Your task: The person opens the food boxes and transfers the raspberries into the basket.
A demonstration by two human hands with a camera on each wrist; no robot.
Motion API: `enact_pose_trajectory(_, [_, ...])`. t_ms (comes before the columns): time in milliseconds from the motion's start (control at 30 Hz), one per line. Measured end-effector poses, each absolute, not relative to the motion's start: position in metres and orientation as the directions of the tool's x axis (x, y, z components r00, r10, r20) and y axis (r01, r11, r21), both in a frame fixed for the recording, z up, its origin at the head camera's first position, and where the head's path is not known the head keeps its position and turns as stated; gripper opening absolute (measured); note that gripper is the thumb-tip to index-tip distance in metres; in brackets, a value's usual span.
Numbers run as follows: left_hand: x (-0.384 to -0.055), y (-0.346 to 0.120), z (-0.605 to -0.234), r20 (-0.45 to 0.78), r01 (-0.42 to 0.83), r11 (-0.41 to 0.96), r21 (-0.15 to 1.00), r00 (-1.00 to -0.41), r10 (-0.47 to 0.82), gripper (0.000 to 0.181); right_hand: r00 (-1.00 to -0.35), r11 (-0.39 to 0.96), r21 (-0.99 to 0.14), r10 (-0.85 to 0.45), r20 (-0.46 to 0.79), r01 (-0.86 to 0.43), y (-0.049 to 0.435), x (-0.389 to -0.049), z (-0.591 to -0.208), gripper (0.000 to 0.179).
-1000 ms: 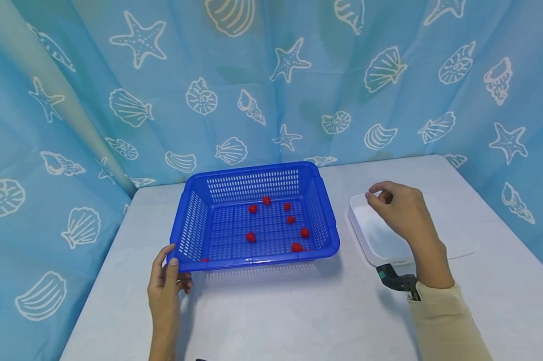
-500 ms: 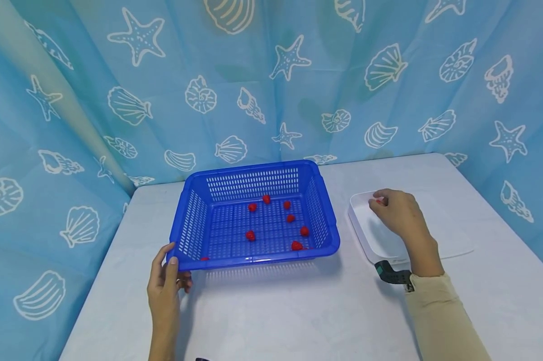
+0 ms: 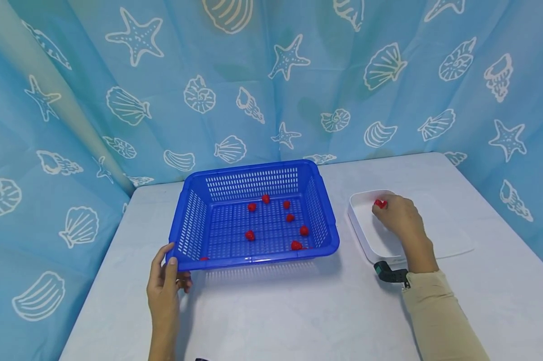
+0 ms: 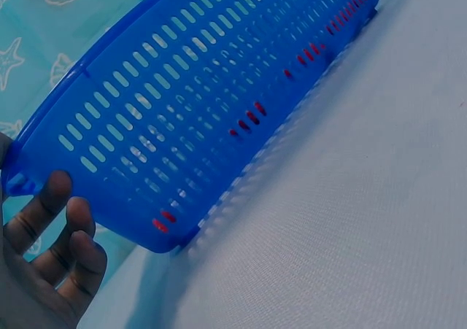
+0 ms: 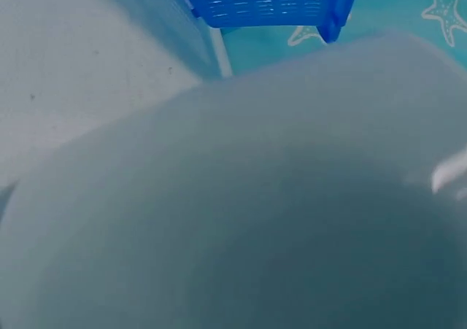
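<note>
A blue plastic basket [image 3: 258,259] with slotted walls stands on the table, several small red berries [image 3: 250,235] scattered over its floor. My left hand [image 3: 163,286] grips the basket's front left corner, thumb on the rim and other fingers outside below it. In the left wrist view, those fingers [image 4: 55,260] curl near the slotted wall. To the right lies a shallow white box [image 3: 362,233]. Over it, my right hand [image 3: 402,218] pinches a red berry [image 3: 380,203] at its fingertips. The right wrist view shows mostly a blurred pale surface, and neither hand nor berry is visible there.
A pale, flat translucent sheet or lid [image 3: 452,240] lies right of the box, partly behind my right forearm. The white table [image 3: 271,316] ends at a blue shell-patterned curtain [image 3: 262,90] at the back. The basket [image 5: 263,1] also shows in the right wrist view.
My right hand has lowered into the white box, and the red berry at its fingertips has come into sight. My left hand and the basket have stayed in place.
</note>
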State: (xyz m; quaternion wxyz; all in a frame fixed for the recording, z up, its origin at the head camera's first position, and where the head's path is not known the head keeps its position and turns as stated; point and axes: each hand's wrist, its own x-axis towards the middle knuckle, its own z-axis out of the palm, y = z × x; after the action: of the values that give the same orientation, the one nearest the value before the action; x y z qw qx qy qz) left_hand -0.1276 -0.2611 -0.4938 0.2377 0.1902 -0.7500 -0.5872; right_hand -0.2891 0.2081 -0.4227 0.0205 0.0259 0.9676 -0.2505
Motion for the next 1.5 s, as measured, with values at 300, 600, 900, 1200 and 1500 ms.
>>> enact_pose_trajectory(300, [-0.127, -0.26, -0.492, 0.134, -0.008, 0.241, 0.97, -0.814, -0.566, 0.043, -0.994, 0.872, -0.478, 0.082, -0.071, 0.106, 0.206, -0.292, -0.431, 0.042])
enact_pose_trajectory(600, [-0.128, -0.26, -0.492, 0.129, -0.012, 0.238, 0.971, -0.815, -0.566, 0.042, -0.991, 0.871, -0.477, 0.066, -0.116, 0.114, 0.204, -0.289, -0.434, 0.03])
enact_pose_trajectory(900, [-0.127, -0.259, -0.491, 0.118, -0.018, 0.228, 0.974, -0.814, -0.568, 0.042, -0.999, 0.871, -0.489, 0.05, -0.016, 0.051, 0.2, -0.288, -0.427, 0.031])
enact_pose_trajectory(1200, [-0.126, -0.258, -0.488, 0.123, -0.008, 0.226, 0.974, -0.819, -0.56, 0.043, -1.0, 0.844, -0.537, 0.021, 0.007, 0.014, 0.19, -0.281, -0.412, 0.03])
enact_pose_trajectory(1500, [-0.128, -0.261, -0.493, 0.124, -0.004, 0.221, 0.975, -0.817, -0.563, 0.042, -0.992, 0.84, -0.533, -0.05, 0.116, -0.104, 0.182, -0.273, -0.398, 0.025])
